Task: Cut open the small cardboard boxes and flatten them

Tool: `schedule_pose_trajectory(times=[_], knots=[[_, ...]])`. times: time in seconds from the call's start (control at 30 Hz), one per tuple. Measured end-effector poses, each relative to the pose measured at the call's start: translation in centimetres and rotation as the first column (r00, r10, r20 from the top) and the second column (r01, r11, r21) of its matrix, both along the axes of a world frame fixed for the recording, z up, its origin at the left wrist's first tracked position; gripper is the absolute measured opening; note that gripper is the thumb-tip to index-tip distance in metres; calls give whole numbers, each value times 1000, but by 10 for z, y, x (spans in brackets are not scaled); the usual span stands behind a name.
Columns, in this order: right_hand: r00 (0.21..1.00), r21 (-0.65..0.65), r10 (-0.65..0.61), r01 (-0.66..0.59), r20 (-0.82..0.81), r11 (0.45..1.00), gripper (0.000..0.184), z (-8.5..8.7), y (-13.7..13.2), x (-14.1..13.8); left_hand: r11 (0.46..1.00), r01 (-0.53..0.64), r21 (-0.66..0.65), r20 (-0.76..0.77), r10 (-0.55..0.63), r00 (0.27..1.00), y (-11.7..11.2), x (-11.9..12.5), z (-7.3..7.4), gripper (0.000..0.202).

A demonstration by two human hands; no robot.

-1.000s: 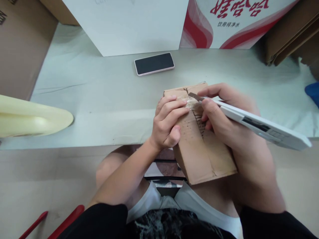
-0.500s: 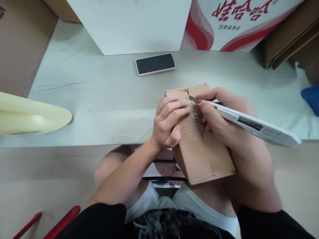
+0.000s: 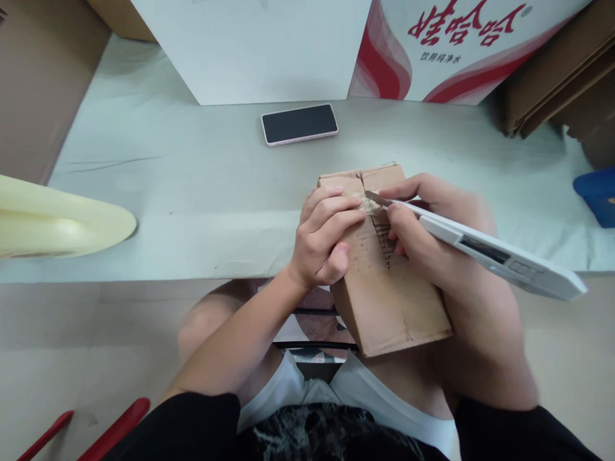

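A small brown cardboard box (image 3: 384, 291) juts over the table's front edge, tilted above my lap. My left hand (image 3: 324, 230) grips its left side, with the fingers curled over the top face. In my right hand (image 3: 432, 240) is a white utility knife (image 3: 500, 250), held like a pen. Its short blade points left and touches a torn, pale patch (image 3: 369, 203) near the box's far end. Below that patch runs a dark slit with rough edges along the top face, partly hidden by my right fingers.
A phone (image 3: 300, 125) lies face up beyond the box. White cartons (image 3: 269, 51) stand at the back, with folded cardboard (image 3: 542, 70) to their right. A pale yellow object (image 3: 67, 218) rests at left; a blue thing (image 3: 598, 195) sits at the right edge.
The knife has drawn back slightly to the right, its rear end dipping lower, and more blade shows. My left hand keeps its place on the box.
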State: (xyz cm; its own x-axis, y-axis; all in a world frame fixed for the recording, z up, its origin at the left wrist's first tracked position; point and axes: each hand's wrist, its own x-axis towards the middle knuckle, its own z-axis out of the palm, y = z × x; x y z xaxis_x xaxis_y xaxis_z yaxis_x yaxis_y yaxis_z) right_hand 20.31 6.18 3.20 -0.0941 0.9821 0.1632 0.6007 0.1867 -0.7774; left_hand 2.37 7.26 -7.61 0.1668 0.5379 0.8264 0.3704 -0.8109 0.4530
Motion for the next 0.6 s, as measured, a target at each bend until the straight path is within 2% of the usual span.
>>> schedule_pose_trajectory(times=[0.17, 0.4, 0.6], knots=[[996, -15, 49, -48, 75, 999, 21, 5, 2, -3, 999, -41, 18, 0, 41, 999, 0, 2, 1, 43], [998, 48, 35, -37, 43, 998, 19, -2, 0, 0, 1000, 17, 12, 50, -18, 999, 1, 3, 0, 41], [999, 74, 35, -37, 32, 997, 18, -6, 0, 4, 999, -42, -2, -36, 42, 998, 1, 1, 1, 47]])
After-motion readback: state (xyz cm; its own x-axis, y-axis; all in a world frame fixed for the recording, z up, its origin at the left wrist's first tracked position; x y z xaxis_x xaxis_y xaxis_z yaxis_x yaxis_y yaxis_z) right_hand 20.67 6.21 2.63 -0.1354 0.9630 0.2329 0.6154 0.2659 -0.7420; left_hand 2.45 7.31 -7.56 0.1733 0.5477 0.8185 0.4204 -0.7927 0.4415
